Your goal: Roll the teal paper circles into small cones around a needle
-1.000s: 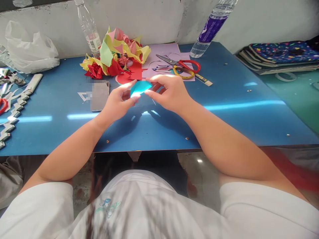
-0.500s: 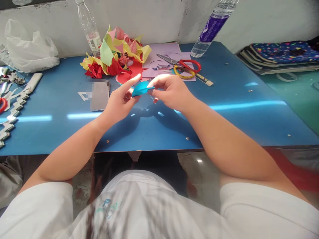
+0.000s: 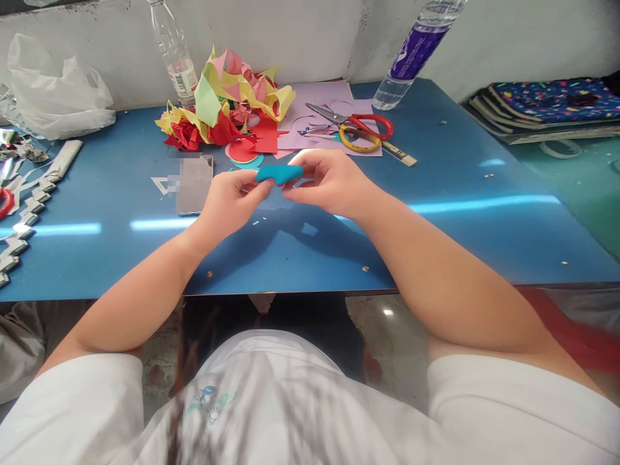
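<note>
A small piece of turquoise paper (image 3: 281, 174) is held up over the table between my two hands. My left hand (image 3: 235, 197) pinches its left end between thumb and fingers. At the right end, my right hand (image 3: 329, 181) grips the paper with thumb and fingertips, the other fingers curled. Just beyond the paper lie red and turquoise paper circles (image 3: 243, 152). A dark phone-like slab (image 3: 196, 187) rests left of my left hand, and a small white set square (image 3: 159, 185) lies beside it.
Crumpled yellow, red and pink paper (image 3: 232, 97) is heaped near the wall. Scissors (image 3: 361, 129) lie on purple paper sheets (image 3: 317, 97). One clear bottle (image 3: 177, 64) and a purple-labelled bottle (image 3: 411, 58) stand at the back. A white plastic bag (image 3: 58, 90) sits far left.
The turquoise paper has turned from a tilted, pointed shape to a flatter, wider one facing me. My left hand's raised fingers have come down, and both hands now pinch its ends.
</note>
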`<control>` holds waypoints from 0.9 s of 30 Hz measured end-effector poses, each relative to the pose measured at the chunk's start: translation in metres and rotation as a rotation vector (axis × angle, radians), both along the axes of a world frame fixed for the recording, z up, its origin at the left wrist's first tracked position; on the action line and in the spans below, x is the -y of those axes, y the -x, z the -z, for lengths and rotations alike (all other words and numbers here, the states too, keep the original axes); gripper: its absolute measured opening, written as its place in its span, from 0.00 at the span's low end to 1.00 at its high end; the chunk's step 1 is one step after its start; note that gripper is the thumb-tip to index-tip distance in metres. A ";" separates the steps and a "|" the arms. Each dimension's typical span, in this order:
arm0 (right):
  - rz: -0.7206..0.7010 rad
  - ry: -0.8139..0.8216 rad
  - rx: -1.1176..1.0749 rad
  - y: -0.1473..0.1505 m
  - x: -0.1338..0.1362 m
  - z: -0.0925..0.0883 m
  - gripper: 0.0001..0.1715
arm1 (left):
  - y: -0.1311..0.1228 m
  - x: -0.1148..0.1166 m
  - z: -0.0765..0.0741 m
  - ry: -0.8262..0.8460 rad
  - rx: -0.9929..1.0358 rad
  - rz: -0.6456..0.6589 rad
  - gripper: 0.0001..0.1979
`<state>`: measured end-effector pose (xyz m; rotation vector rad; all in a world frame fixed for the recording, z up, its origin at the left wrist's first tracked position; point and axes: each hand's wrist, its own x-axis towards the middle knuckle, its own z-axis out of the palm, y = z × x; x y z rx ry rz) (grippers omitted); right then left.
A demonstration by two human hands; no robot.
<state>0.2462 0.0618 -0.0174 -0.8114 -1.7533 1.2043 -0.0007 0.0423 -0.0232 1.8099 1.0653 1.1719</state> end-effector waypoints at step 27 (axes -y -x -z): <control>0.093 -0.038 -0.119 0.005 -0.003 0.014 0.55 | -0.003 0.009 -0.011 0.108 -0.018 0.116 0.29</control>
